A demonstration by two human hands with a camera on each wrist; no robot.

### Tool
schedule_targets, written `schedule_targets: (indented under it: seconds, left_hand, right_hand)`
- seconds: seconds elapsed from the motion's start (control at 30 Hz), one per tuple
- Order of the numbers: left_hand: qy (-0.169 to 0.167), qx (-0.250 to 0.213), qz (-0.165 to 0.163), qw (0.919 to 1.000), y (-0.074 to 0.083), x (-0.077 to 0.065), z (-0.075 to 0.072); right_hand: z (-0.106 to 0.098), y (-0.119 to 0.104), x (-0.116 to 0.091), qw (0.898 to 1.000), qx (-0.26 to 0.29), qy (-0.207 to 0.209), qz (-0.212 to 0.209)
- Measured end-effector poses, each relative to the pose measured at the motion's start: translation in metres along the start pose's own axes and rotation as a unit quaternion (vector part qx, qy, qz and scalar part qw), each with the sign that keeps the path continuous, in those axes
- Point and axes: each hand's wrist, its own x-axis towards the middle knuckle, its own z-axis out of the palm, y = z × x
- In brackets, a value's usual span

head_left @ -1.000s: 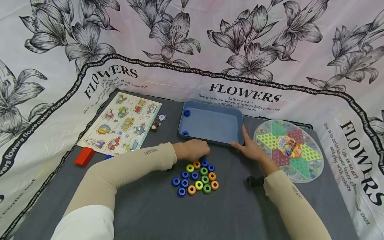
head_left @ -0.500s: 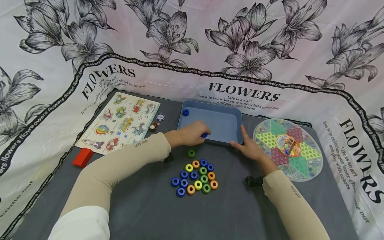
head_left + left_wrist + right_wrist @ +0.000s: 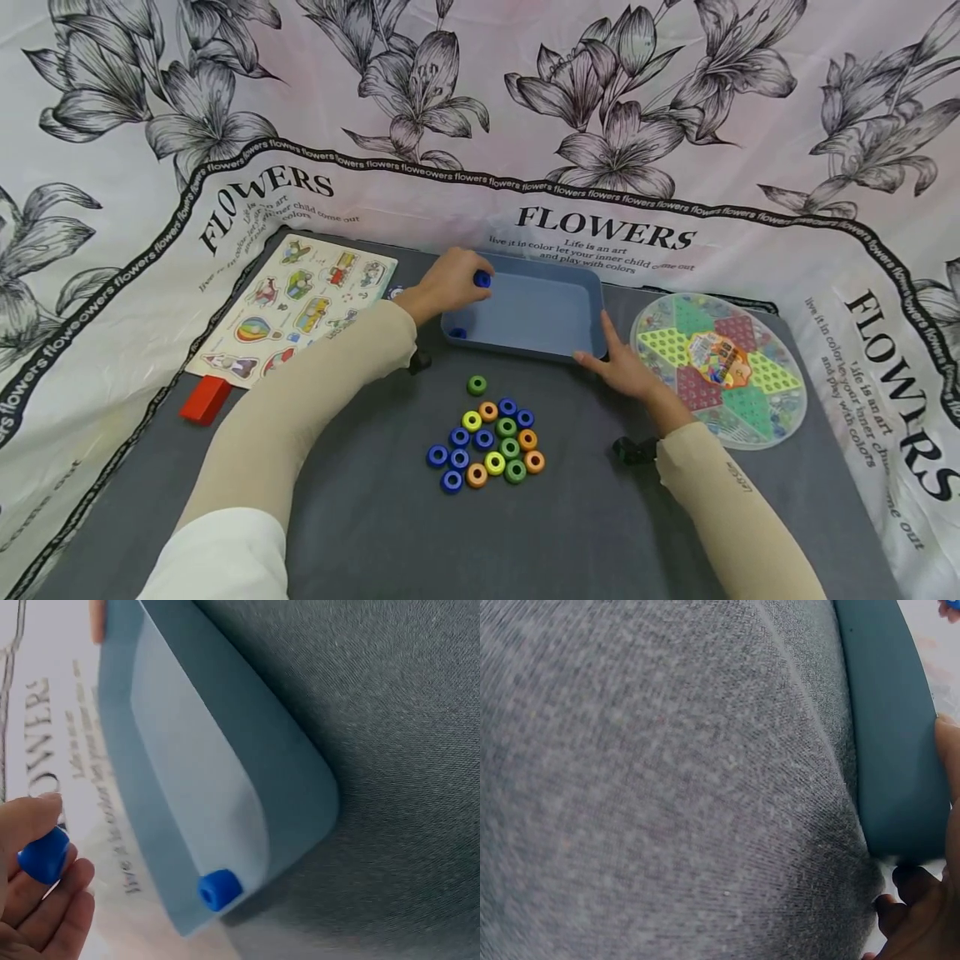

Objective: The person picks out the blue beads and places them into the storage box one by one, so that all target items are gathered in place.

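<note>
My left hand (image 3: pixel 448 282) pinches a blue ring bead (image 3: pixel 43 855) between thumb and fingers, over the back left of a blue rectangular tray (image 3: pixel 543 354). Another blue bead (image 3: pixel 220 890) lies in the tray's front left corner. The tray's back left corner is hidden behind my left hand. My right hand (image 3: pixel 626 367) rests against the tray's front right corner, thumb at the front wall and a straight finger along the right side. Nearer to me on the dark cloth lies a cluster of blue, green, yellow and orange ring beads (image 3: pixel 483 438), with one green bead (image 3: pixel 477 385) apart from it.
Left of the tray lies a picture puzzle board (image 3: pixel 253 308), partly under my left sleeve, with a red block (image 3: pixel 206 400) at its near corner. A round star-patterned game board (image 3: pixel 720 371) lies to the right. A flower-printed cloth (image 3: pixel 420 92) hangs behind.
My left hand picked a blue bead from the cluster's far side and carried it over the front of the tray to its back left. A green bead came into view. My right hand stayed put.
</note>
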Motion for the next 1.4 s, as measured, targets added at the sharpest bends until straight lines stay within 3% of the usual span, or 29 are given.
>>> schedule_targets:
  seconds: [0.17,0.33,0.67,0.97,1.4]
  left_hand:
    - [0.009,-0.019,-0.042,0.9989,-0.01,0.002,0.005]
    - [0.01,-0.013,-0.063,0.9979,-0.01,0.006,0.005]
    - [0.011,-0.024,-0.065,0.9976,-0.016,0.011,0.012]
    - [0.033,-0.019,-0.054,0.9978,-0.02,0.012,0.012]
    - [0.035,-0.024,-0.069,0.9967,-0.019,0.016,0.012]
  right_hand:
    - [0.004,0.002,0.001,1.0,-0.001,-0.005,0.0]
    - [0.005,0.004,-0.001,1.0,-0.001,-0.001,0.0]
    - [0.005,0.003,-0.001,1.0,0.01,-0.002,-0.001]
    - [0.003,0.004,0.0,1.0,0.015,-0.002,0.001]
    - [0.002,0.007,0.004,1.0,0.007,-0.005,0.004]
